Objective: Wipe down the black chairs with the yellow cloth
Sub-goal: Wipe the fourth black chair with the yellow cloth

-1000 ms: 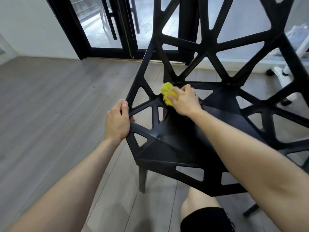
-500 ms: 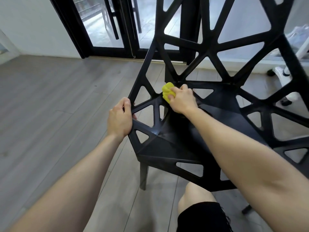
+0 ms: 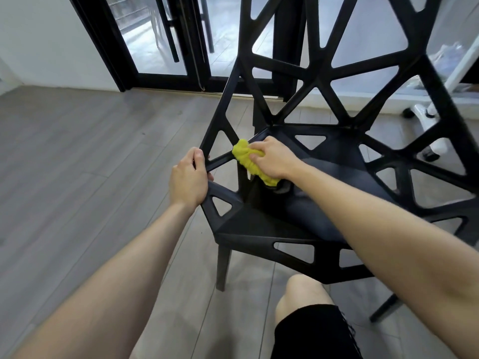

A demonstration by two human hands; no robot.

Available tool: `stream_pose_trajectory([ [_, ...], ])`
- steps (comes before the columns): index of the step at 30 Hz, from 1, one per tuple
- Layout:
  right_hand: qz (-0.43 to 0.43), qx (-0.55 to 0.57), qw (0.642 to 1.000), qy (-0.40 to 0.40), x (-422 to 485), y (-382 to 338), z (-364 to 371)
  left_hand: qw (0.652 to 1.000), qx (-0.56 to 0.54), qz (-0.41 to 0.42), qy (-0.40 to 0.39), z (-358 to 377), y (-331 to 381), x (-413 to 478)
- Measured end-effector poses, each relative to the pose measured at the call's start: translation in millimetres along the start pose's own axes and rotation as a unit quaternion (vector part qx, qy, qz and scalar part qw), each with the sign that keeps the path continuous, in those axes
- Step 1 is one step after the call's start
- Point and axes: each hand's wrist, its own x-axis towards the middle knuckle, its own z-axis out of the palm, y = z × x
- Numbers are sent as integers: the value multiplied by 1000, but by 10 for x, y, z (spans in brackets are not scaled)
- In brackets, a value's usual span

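If plastic, faceted chair (image 3: 259, 224); crumpled cloth (image 3: 246, 158).

Bright daylight through the glass doors (image 3: 160, 42) at top, panes slightly washed out; floor (image 3: 64, 164) evenly lit, soft shadow under the black chair (image 3: 259, 229). Wide-angle bending at the edges, door frames leaning. Upper right corner soft and smeared; centre sharp.

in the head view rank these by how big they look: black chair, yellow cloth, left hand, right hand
1. black chair, by far the largest
2. left hand and right hand, which look about alike, so unranked
3. yellow cloth, bunched and partly hidden under the right hand
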Motion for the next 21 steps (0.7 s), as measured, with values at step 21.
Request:
stream_pose_trajectory([
  [21, 88, -111, 989, 30, 47, 444, -385, 1000, -5, -2, -12, -1, -21, 15],
])
